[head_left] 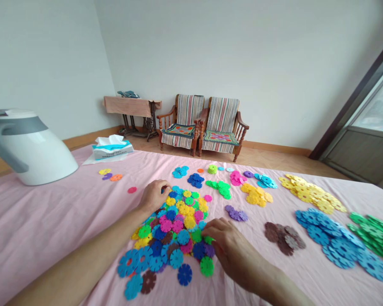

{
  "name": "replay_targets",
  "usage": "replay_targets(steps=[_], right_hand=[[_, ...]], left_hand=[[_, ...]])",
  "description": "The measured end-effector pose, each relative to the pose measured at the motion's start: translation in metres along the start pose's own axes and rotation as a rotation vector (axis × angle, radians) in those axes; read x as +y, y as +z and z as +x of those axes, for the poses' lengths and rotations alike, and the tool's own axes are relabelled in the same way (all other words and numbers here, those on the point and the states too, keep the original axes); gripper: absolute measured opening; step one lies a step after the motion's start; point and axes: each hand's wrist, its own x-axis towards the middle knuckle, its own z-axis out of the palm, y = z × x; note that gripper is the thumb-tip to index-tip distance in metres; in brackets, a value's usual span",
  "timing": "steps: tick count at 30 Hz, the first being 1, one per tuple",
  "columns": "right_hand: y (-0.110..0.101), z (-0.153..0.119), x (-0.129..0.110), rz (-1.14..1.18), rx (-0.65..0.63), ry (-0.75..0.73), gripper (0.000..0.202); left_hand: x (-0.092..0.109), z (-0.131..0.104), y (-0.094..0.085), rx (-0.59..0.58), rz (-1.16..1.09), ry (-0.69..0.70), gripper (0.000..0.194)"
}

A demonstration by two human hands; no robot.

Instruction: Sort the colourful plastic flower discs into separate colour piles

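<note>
A mixed heap of notched plastic snowflake discs [178, 226] in many colours lies between my hands on the pink cloth. My left hand [153, 196] rests at the heap's upper left edge with its fingers curled; what lies inside them, if anything, is hidden. Over the heap's right side, my right hand [228, 244] has its thumb and fingers closing on a green snowflake disc [208, 240]. Near that hand are a loose green disc [207, 266] and a dark blue disc [184, 274]. Purple discs [236, 213] form a small group just beyond it.
Sorted piles spread rightward: brown discs [284, 238], large blue discs [338, 238], green discs [375, 233] and yellow discs [311, 192]. A white jug [44, 148] and a tissue box [112, 149] stand at the left. Two wooden armchairs [201, 127] are behind the table.
</note>
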Motion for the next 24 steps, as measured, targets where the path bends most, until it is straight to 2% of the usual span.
replay_targets(steps=[5, 9, 19, 24], right_hand=[[0.000, 0.001, 0.018, 0.074, 0.074, 0.082, 0.030], [0.007, 0.006, 0.027, 0.030, 0.141, 0.184, 0.016], [0.007, 0.032, 0.013, -0.006, 0.007, 0.242, 0.015], [0.009, 0.039, 0.016, 0.044, 0.064, 0.225, 0.012]], left_hand=[[0.001, 0.000, 0.000, -0.001, 0.011, -0.006, 0.020], [0.000, 0.000, 0.000, 0.001, 0.008, -0.006, 0.020], [0.001, 0.001, 0.000, -0.002, 0.006, -0.008, 0.020], [0.000, 0.000, 0.000, 0.006, 0.016, -0.007, 0.019]])
